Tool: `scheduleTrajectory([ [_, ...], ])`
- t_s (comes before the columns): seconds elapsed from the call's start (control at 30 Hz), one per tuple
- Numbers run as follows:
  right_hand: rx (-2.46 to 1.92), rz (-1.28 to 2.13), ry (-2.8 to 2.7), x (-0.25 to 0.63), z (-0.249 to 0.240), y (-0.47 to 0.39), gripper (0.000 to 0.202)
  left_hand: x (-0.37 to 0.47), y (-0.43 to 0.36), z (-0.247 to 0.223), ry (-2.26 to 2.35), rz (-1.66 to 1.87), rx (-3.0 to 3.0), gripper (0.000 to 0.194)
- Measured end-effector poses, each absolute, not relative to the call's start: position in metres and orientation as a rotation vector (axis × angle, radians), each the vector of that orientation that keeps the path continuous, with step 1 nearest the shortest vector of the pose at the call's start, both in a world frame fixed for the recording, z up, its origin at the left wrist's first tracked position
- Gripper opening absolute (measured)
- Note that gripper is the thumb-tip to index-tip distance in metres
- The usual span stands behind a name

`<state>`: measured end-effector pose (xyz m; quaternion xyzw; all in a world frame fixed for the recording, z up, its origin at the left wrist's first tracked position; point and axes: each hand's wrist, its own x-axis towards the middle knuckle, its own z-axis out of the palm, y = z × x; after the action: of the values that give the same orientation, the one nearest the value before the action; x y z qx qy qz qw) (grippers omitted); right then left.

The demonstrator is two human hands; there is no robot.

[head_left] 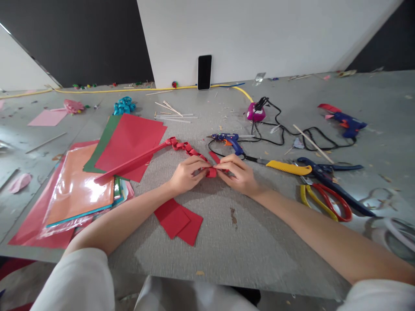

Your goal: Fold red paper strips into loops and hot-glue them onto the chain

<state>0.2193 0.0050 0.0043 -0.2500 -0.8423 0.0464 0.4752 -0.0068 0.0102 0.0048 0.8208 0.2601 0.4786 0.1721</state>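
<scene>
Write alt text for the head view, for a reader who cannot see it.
A bare left hand and bare right hand pinch the end of a looped red paper chain above a grey worktop. Flat red paper sheets and a green paper sheet lie to the left; a blue plastic glue gun lies just beyond the right hand.

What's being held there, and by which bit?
A looped red paper chain, pinched at its near end by the left grip and the right grip.

Red paper chain [187, 148], curled and loopy, is lying on bench [259, 246], slanting down rightward; near end is getting pinched between left fingers [194, 164] and right fingers [232, 165]. Flat red strip [213, 157] is poking out just beyond them.
</scene>
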Motion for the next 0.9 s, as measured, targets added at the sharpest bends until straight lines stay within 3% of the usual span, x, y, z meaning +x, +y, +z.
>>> scheduleTrajectory([
  [0.37,-0.626,0.143,-2.049,0.2190,0.0041,0.0047,0.014,-0.0072,0.0110,0.0020,0.767,1.371,2.344,0.014],
  [0.9,-0.603,0.060,-2.113,0.2158,0.0107,0.0062,0.013,-0.0070,0.0092,0.0043,0.705,1.396,2.342,0.010],
])
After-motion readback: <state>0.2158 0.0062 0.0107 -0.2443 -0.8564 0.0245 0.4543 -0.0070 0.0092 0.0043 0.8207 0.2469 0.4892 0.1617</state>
